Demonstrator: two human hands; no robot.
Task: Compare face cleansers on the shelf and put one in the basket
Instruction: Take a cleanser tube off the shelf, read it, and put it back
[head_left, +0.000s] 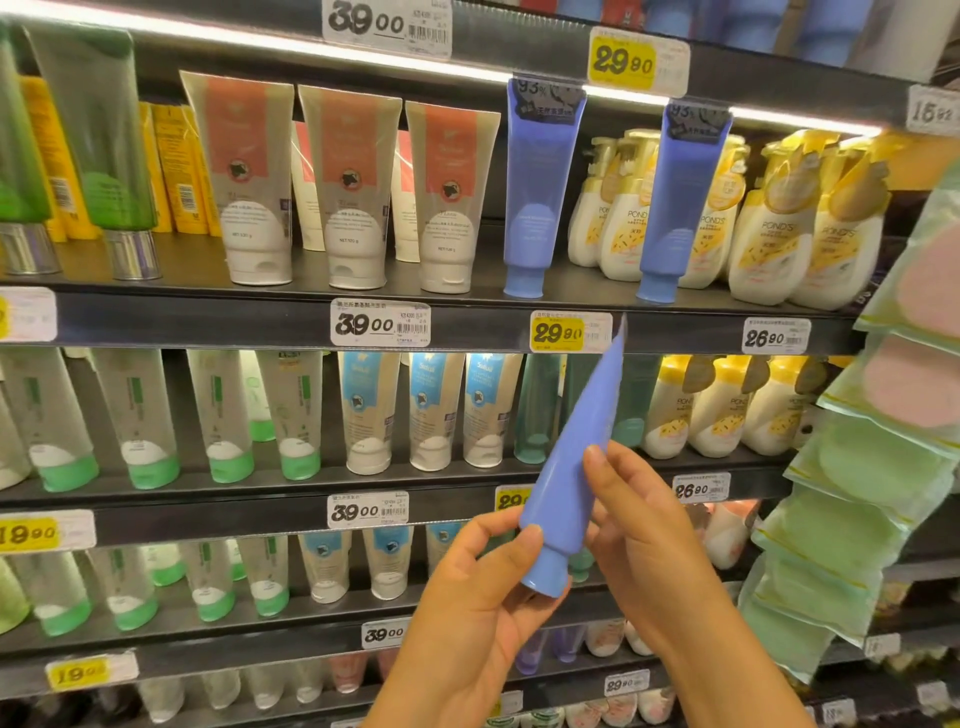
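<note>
Left hand (475, 587), right hand (641, 540) both grip plain periwinkle-blue cleanser tube (576, 467), cap down, tilted.

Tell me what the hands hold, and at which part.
Both hands hold one blue tube: left hand at its cap end, right hand on its lower body.

Place: we're standing in a shop, right at the skincare aisle.
Shelving: dark shelves (467, 306) run across in tiers, lit strips glowing under their front edges.
Price tags: we see white 39.00 labels (379, 323) and yellow 29.90 labels (570, 332) clipped along the shelf edges, with barcodes.
Stock: rows of identical orange-banded tubes (348, 187), blue tubes (540, 187) and Pond's pump bottles (769, 228) face outward.
Right edge: hanging packets (883, 467) in a strip.
</note>
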